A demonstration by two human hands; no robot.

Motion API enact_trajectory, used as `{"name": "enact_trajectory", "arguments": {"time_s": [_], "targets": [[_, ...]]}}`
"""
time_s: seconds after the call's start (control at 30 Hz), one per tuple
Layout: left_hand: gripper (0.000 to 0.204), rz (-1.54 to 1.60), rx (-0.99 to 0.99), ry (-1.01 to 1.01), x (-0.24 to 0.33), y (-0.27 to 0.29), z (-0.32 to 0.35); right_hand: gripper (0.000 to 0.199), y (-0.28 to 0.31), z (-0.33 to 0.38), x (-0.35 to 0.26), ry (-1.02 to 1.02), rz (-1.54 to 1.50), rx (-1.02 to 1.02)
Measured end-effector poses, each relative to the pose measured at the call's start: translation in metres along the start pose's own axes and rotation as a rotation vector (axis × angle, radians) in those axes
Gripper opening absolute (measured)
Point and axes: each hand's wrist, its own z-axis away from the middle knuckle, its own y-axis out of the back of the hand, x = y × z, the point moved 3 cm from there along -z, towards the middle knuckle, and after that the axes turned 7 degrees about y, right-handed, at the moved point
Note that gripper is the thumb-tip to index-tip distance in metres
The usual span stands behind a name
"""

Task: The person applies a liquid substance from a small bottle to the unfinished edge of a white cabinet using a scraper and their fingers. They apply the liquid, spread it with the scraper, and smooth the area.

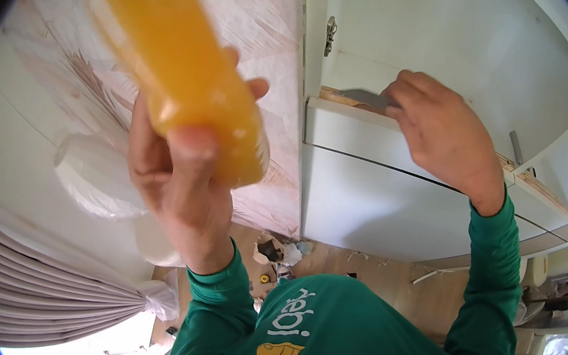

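Hands apart, each gripping something. At 11 o'clock the left hand [180, 189] is wrapped around a bottle [187, 70], blocking part of the panel [264, 19]. At 1 o'clock the right hand [441, 136] pinches a blade [366, 97] over the cabinet [374, 196] ledge. Hinge [330, 36] at 12, bundle [100, 176] at 9, curtain [52, 277] at 8.

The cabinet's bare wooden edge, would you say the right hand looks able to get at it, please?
Probably yes: the right hand is near the bare wooden edge, its grey blade overlaps it in view, and nothing visible stands between; contact is unclear.
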Motion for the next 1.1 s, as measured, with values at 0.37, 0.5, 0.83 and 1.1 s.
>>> {"name": "enact_trajectory", "arguments": {"time_s": [0.37,0.5,0.83,1.1], "targets": [[0.084,0.193,0.155,0.180,-0.044,0.055,0.085,0.024,-0.019,-0.032,0.031,-0.057,-0.147,0.009],[0.079,0.208,0.140,0.247,-0.054,0.056,0.096,0.034,-0.017,-0.048,0.050,-0.332,-0.221,-0.277],[0.080,0.187,0.080,0.335,-0.059,0.050,0.109,0.039,0.007,-0.043,0.035,-0.321,-0.215,-0.152],[0.086,0.164,0.076,0.429,-0.070,0.042,0.128,0.028,0.005,-0.022,0.015,-0.102,-0.096,-0.122]]}}
